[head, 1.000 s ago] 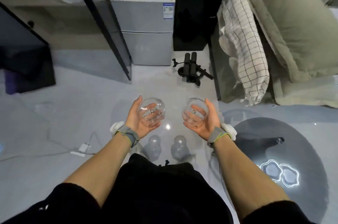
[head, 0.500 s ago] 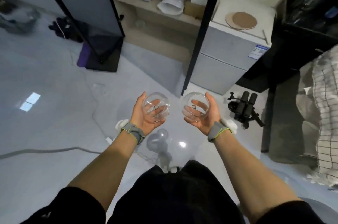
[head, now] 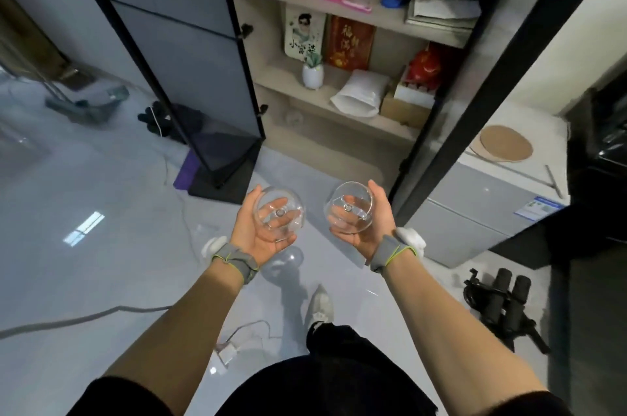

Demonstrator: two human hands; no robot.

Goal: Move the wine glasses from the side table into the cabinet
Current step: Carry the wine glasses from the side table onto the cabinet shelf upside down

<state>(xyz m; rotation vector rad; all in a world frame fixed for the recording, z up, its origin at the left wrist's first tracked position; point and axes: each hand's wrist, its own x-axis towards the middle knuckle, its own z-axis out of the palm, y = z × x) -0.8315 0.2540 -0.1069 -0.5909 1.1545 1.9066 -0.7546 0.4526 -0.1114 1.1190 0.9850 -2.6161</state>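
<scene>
Over a glossy grey tiled floor (head: 101, 246), the left hand (head: 261, 232) and right hand (head: 366, 222) each cup a wine glass (head: 280, 212) (head: 349, 207), fingers curled beneath the bowls, facing the open cabinet (head: 339, 103) with its cluttered shelves.

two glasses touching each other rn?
Apart. The head view shows bare floor between the left wine glass, held in the left hand, and the right wine glass, held in the right hand.
</scene>
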